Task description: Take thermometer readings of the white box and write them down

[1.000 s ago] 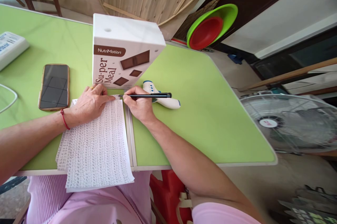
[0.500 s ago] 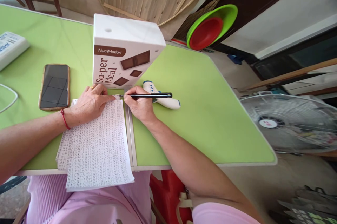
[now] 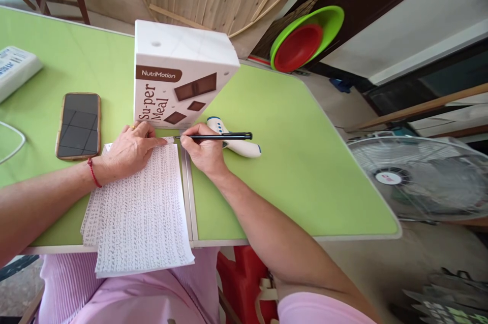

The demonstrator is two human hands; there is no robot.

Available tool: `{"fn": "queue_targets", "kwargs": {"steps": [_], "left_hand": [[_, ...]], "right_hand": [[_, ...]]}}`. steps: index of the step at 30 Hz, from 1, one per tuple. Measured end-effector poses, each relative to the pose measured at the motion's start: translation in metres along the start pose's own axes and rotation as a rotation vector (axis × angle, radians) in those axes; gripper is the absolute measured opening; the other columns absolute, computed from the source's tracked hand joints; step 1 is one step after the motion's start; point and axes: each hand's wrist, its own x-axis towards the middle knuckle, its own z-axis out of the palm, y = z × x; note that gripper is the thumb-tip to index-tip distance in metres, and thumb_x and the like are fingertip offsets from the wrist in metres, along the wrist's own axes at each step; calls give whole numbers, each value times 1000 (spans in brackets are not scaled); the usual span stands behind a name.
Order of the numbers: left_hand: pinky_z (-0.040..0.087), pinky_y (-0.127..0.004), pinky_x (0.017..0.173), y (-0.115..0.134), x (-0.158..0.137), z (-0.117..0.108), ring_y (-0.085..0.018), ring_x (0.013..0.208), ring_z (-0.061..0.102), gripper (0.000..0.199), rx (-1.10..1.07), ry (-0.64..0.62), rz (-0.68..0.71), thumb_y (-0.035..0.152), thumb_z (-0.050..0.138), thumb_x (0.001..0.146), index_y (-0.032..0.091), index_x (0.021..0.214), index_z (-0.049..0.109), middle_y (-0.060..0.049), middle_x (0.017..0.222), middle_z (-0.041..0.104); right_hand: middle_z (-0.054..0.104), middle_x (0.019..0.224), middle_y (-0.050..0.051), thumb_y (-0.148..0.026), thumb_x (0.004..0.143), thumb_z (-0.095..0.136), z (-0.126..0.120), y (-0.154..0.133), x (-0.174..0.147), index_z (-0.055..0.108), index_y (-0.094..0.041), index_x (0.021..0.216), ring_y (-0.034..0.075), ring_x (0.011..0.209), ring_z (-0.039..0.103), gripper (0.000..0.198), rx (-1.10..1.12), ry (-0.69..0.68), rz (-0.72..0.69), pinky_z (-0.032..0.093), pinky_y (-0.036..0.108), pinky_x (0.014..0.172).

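Observation:
My right hand [image 3: 206, 149] grips a slim black pen [image 3: 229, 136] between thumb and fingers. The pen lies nearly level, its tip at a small white piece of paper [image 3: 168, 139] above the top edge of the written sheets. My left hand [image 3: 131, 149] rests on the sheets with bent fingers, its thumb stretched right and holding that small piece down. Dense rows of handwriting cover the stacked sheets of paper [image 3: 145, 217], whose lower end hangs past the table edge. Right behind both hands stands a white NutriMotion box [image 3: 183, 85].
A phone [image 3: 79, 126] lies left of my left hand. Behind my right hand is a white and blue handheld device, perhaps a thermometer [image 3: 246, 148]. A white box-like object [image 3: 17, 70] and a cable [image 3: 17, 136] are far left. A fan [image 3: 415, 176] stands beyond the green table [image 3: 297, 171].
My right hand and the pen have shifted very slightly to the right, and the pen's rear end has risen a little. The left hand and the sheets look unmoved.

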Motion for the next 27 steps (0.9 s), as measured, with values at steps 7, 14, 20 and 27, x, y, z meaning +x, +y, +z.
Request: {"fn": "queue_targets", "kwargs": {"steps": [7,14,20,27], "left_hand": [[52,-43,85,-1,0,1,-25,97,60,43,-4,14,11,16,42,103,27,119,80,-11,101,64],[53,-44,86,1,0,-3,-26,98,61,44,7,-30,-8,14,41,103,26,122,79,-12,102,64],[52,-44,86,2,0,-5,-26,97,60,44,-2,-31,-9,16,42,104,28,125,78,-11,103,64],[52,-43,85,2,0,-4,-26,97,60,43,-13,-17,-7,14,43,102,28,121,80,-11,99,63]], "right_hand": [[64,65,-3,-24,75,62,-1,-2,0,58,-26,69,15,62,55,8,-32,-42,3,49,31,62],[63,67,-3,-23,77,63,-3,1,1,57,-26,71,16,64,56,9,-68,-39,-24,50,32,65],[64,68,-3,-24,79,64,-1,3,0,58,-25,73,16,65,56,8,-55,-31,-26,50,32,64],[63,67,-3,-24,78,64,0,1,-1,57,-25,72,16,63,56,9,-30,-46,-17,50,31,63]]}}
